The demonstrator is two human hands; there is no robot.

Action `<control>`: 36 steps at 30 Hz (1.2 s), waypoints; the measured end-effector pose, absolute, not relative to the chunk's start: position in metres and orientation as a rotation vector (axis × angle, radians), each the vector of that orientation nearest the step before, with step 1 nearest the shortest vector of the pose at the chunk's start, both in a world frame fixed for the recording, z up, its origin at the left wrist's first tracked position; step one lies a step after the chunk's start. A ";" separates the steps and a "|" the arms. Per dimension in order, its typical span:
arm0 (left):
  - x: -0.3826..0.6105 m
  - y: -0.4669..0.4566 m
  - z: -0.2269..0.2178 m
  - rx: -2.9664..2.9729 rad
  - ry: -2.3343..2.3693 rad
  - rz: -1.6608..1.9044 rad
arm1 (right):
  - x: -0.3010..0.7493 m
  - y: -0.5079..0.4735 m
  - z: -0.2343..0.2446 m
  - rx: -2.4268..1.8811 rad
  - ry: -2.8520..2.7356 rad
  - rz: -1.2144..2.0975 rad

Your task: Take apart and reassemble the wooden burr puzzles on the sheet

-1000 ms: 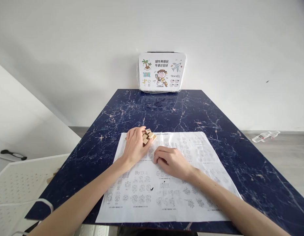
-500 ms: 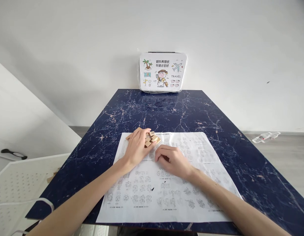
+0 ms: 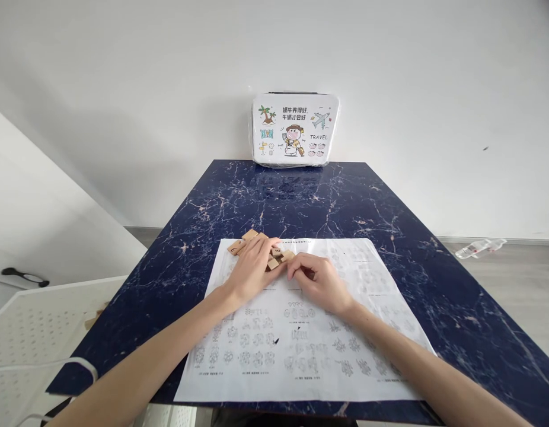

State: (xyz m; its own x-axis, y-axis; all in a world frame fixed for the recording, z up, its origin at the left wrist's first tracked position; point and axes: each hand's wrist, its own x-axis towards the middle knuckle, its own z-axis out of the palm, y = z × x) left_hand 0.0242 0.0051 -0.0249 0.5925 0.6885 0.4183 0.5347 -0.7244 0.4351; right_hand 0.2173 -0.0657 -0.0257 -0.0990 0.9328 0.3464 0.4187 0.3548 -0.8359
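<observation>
A cluster of small wooden puzzle blocks [image 3: 278,257] lies on a large white printed sheet [image 3: 301,332] with many small diagrams. My left hand [image 3: 252,270] rests over the blocks, fingers curled around them. My right hand [image 3: 318,283] lies on the sheet with its fingers bent, the fingertips meeting the blocks from the right. Two more wooden pieces [image 3: 241,241] lie just beyond my left hand at the sheet's far edge.
The sheet lies on a dark blue marble-patterned table [image 3: 390,213]. A white illustrated case [image 3: 294,130] stands against the wall at the table's far edge. A white perforated rack [image 3: 29,338] is at the lower left. A plastic bottle [image 3: 479,247] lies on the floor at right.
My left hand slid the blocks to the right, uncovering two wooden pieces behind it. My right hand moved up and left until its fingertips met the blocks.
</observation>
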 end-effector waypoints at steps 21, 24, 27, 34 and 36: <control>0.023 0.001 -0.011 2.574 0.796 0.738 | 0.219 -0.067 -0.026 -1.228 -1.660 0.419; 0.019 0.006 -0.005 2.651 0.755 0.824 | 0.220 -0.065 -0.028 -1.255 -1.662 0.387; 0.015 0.013 -0.003 2.723 0.789 0.849 | 0.220 -0.063 -0.031 -1.285 -1.678 0.446; 0.014 0.020 -0.007 2.780 0.852 0.744 | 0.219 -0.062 -0.030 -1.306 -1.758 0.522; 0.014 0.020 -0.009 2.784 0.877 0.753 | 0.219 -0.062 -0.030 -1.307 -1.765 0.520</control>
